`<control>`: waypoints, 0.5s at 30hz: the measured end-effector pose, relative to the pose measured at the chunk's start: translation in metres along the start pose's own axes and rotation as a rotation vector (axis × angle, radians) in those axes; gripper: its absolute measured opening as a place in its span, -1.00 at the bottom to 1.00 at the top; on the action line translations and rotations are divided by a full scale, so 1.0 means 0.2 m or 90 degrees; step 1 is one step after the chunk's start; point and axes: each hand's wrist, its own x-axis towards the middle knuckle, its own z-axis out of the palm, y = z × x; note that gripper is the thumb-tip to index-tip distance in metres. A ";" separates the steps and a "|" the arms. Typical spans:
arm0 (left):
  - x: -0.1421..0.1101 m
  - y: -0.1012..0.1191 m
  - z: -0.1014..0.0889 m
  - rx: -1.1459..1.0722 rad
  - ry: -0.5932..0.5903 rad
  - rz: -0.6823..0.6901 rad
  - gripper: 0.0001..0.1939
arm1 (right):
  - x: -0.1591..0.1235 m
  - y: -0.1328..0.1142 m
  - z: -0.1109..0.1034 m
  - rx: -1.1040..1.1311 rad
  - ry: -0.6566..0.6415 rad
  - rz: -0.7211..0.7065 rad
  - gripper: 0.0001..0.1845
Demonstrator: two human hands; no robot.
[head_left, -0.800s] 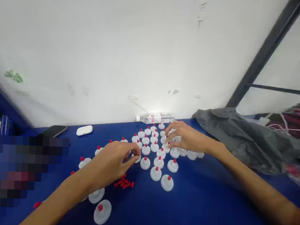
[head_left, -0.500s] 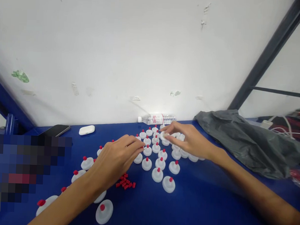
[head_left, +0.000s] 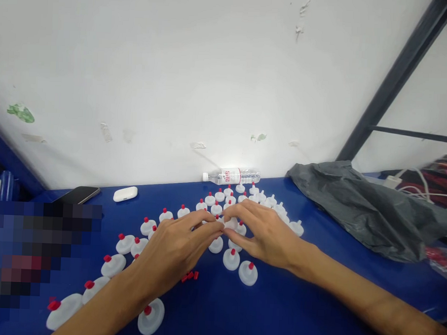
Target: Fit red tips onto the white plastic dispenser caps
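Observation:
My left hand [head_left: 191, 235] has its thumb and fingertips pinched together; what they hold, if anything, is hidden. Its tips meet those of my right hand [head_left: 265, 231], which grips a white plastic disc [head_left: 230, 223] between thumb and fingers. Both hands are over the blue tabletop, among several white discs standing with small red caps on their stems, such as the capped disc [head_left: 248, 274] nearer me. Loose red caps [head_left: 191, 275] lie under my left wrist, partly covered by it. Beyond my right hand are several bare-stemmed discs [head_left: 297, 228] without red caps.
A clear plastic bottle [head_left: 231, 176] lies along the wall at the back. To the left are a white earbud case [head_left: 125, 194] and a dark phone [head_left: 79, 196]. A grey plastic sheet [head_left: 358, 208] lies crumpled on the right, near white cables [head_left: 411, 183] and a dark metal post [head_left: 397, 81].
My right hand has moved left and nearer with a white disc, away from the bare-stemmed discs. It now meets my left hand, which has shifted slightly right. The view has shifted slightly.

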 end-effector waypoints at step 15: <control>0.04 -0.02 -0.04 -0.072 0.056 -0.116 -0.86 | -0.01 0.03 0.00 0.047 0.036 -0.037 -0.55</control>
